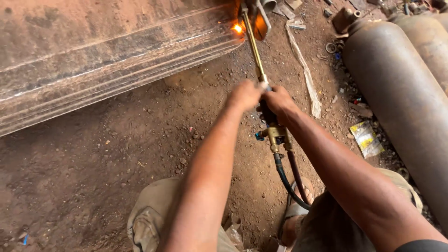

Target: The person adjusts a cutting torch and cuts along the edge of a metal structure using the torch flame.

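Head camera: my left hand and right hand both clench the cutting torch by its handle, its flame burning against the steel beam's end, gas cylinders lying on my right.

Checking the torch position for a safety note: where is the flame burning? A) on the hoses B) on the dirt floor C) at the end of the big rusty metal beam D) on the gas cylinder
C: the cutting torch, gripped by the left hand and right hand, has its glowing flame at the end of the rusty metal beam.
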